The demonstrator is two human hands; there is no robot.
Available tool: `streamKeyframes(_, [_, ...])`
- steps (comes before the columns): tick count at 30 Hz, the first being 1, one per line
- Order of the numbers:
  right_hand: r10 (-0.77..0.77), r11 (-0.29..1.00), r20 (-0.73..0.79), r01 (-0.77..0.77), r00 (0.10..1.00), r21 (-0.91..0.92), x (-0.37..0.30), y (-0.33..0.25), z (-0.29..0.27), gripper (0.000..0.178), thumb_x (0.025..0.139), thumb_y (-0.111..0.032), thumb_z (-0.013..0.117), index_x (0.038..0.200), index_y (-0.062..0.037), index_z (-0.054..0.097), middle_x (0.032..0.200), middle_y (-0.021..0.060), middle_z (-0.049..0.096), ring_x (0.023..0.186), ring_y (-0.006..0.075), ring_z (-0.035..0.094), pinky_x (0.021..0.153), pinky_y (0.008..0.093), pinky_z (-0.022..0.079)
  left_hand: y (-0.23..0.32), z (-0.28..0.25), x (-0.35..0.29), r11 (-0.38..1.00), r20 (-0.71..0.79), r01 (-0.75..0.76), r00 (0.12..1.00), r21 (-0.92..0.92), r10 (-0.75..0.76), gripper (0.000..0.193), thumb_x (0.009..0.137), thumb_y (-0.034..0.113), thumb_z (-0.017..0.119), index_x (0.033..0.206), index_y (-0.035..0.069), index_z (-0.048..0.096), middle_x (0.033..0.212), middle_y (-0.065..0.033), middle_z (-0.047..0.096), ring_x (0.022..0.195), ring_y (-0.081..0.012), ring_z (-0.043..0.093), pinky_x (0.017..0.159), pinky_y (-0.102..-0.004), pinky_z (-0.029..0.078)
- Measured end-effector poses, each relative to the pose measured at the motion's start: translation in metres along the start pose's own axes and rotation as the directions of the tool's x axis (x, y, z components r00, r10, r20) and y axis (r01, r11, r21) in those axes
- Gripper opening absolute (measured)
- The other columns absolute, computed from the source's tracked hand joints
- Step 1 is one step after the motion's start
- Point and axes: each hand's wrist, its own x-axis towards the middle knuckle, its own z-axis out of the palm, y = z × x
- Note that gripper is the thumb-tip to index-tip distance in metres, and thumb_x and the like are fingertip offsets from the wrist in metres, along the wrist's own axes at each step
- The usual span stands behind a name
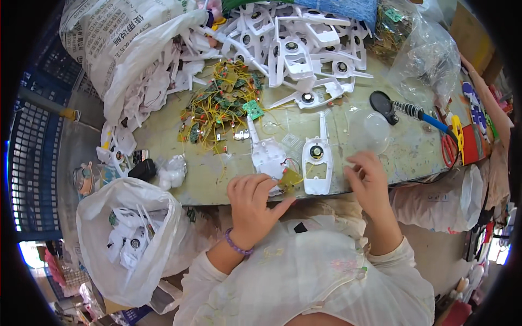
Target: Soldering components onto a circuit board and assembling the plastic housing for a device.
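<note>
My left hand [249, 201] lies at the table's front edge, its fingers curled on the lower end of a white plastic shell [268, 152] with a long arm. Beside its thumb, a small yellowish circuit board [291, 180] with thin wires is tilted between this shell and a second one. That second white shell [317, 182] has a round black speaker [316, 152] and a handle-like opening below it. My right hand [371, 178] hovers to the right of the second shell, fingers bent and apart, with nothing visible in them.
Behind lie a heap of wired circuit boards [223, 103] and a pile of white shells [291, 51]. A soldering iron [435, 120], round clear lid [370, 130] and red-handled scissors [449, 149] sit at right. A white bag [89, 239] of parts stands at front left.
</note>
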Motion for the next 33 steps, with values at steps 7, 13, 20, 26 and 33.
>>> streamKeyframes(7, [-0.002, 0.908, 0.314, 0.133, 0.949, -0.397, -0.007, -0.033, 0.019, 0.062, 0.067, -0.039, 0.080, 0.111, -0.0026, 0.055, 0.079, 0.0110, 0.058, 0.069, 0.0275, 0.057, 0.060, 0.0389, 0.044, 0.006, 0.015, 0.002, 0.997, 0.022, 0.072, 0.997, 0.031, -0.073, 0.036, 0.071, 0.026, 0.076, 0.098, 0.010, 0.059, 0.099, -0.0036, 0.060, 0.099, -0.0229, 0.054, 0.095, -0.0466, 0.031])
streamKeyframes(13, [-0.153, 0.900, 0.216, 0.226, 0.964, -0.372, -0.011, -0.028, 0.034, 0.069, 0.069, -0.030, 0.079, 0.123, -0.0004, 0.048, 0.081, 0.0104, 0.058, 0.074, 0.0285, 0.058, 0.065, 0.0381, 0.047, 0.002, 0.004, 0.009, 0.989, 0.038, 0.088, 0.996, -0.121, -0.084, 0.030, 0.070, 0.016, 0.073, 0.096, 0.008, 0.061, 0.098, -0.0065, 0.061, 0.095, -0.0267, 0.057, 0.092, -0.0451, 0.037])
streamKeyframes(20, [0.186, 0.963, 0.156, -0.149, 0.970, -0.226, -0.005, -0.033, 0.042, 0.052, 0.076, -0.016, 0.069, 0.122, -0.0010, 0.049, 0.092, 0.0157, 0.059, 0.070, 0.0282, 0.060, 0.059, 0.0372, 0.049, -0.032, -0.009, 0.037, 0.993, 0.055, 0.043, 0.998, -0.112, -0.037, 0.023, 0.071, 0.009, 0.071, 0.093, 0.005, 0.065, 0.104, -0.0089, 0.064, 0.097, -0.0301, 0.059, 0.086, -0.0396, 0.045])
streamKeyframes(26, [-0.393, 0.916, -0.259, 0.350, 0.882, -0.198, 0.027, -0.037, 0.059, 0.036, 0.076, 0.002, 0.066, 0.110, -0.0007, 0.059, 0.091, 0.0146, 0.059, 0.070, 0.0263, 0.059, 0.061, 0.0335, 0.050, -0.052, -0.012, 0.045, 0.985, 0.133, 0.060, 0.990, -0.162, -0.039, 0.020, 0.074, 0.014, 0.070, 0.093, 0.007, 0.069, 0.105, -0.0076, 0.063, 0.100, -0.0271, 0.058, 0.090, -0.0397, 0.042])
streamKeyframes(33, [-0.896, 0.445, -0.112, 0.877, 0.431, -0.183, 0.047, -0.049, 0.074, 0.029, 0.067, 0.001, 0.070, 0.096, 0.0041, 0.068, 0.083, 0.0067, 0.052, 0.081, 0.0266, 0.062, 0.066, 0.0325, 0.054, -0.068, -0.020, 0.047, 0.991, 0.252, 0.015, 0.968, -0.130, 0.018, 0.025, 0.074, 0.018, 0.072, 0.097, 0.011, 0.071, 0.108, -0.0059, 0.063, 0.100, -0.0256, 0.058, 0.092, -0.0374, 0.038])
